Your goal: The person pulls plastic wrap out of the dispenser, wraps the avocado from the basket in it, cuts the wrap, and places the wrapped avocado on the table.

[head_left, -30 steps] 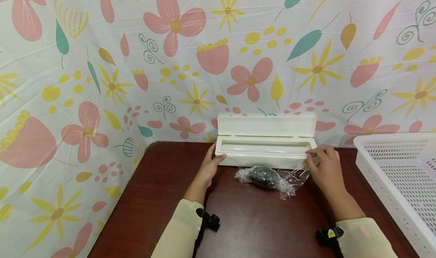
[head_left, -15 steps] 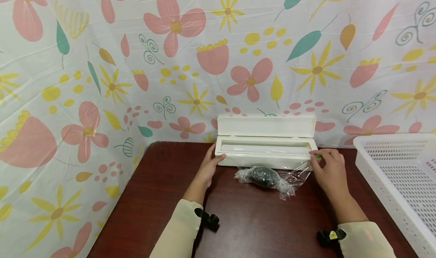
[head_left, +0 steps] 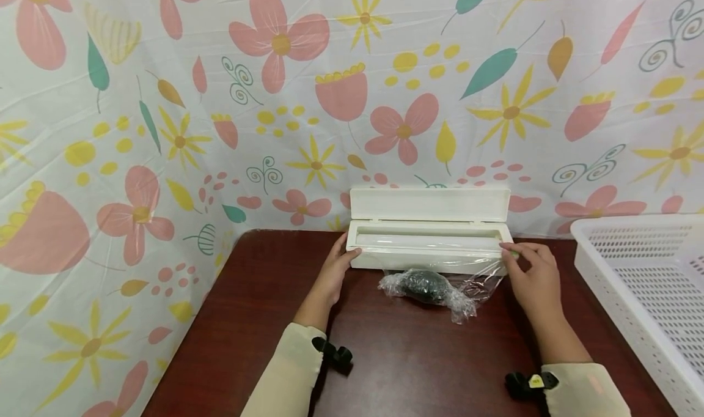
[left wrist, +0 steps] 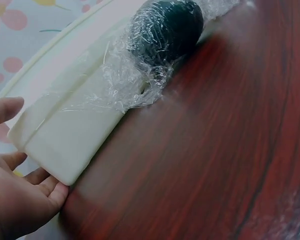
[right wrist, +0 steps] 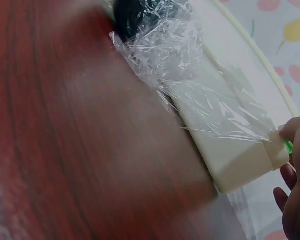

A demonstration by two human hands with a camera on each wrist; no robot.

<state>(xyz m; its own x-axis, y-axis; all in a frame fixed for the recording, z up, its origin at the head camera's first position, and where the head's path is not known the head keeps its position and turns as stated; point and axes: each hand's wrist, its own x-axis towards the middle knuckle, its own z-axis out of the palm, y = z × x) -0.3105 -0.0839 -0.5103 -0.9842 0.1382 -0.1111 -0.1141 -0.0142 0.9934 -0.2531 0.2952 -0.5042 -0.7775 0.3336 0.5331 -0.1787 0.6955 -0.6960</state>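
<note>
A cream cling film dispenser (head_left: 385, 260) stands at the back of the table with its lid (head_left: 429, 205) raised and a roll of film (head_left: 423, 241) inside. My left hand (head_left: 332, 273) grips its left end, thumb on the top edge and fingertips at the lower corner in the left wrist view. At the other end, my right hand (head_left: 536, 282) pinches a small slide cutter with a green part (right wrist: 288, 146) between thumb and forefinger. Against the front lies a dark green rounded thing (head_left: 423, 284) wrapped in crumpled cling film (right wrist: 165, 50). Loose film (right wrist: 225, 112) stretches from it over the dispenser's front.
A white perforated plastic basket (head_left: 610, 282) stands along the right side of the dark red wooden table (head_left: 423, 368). Directly behind the dispenser hangs a flower-patterned cloth (head_left: 341, 154). Each sleeve cuff has a black camera strapped near it.
My right hand has slid a little to the right along the dispenser's top edge with the slide cutter, then stopped at the end. My left hand and the wrapped thing have stayed in place.
</note>
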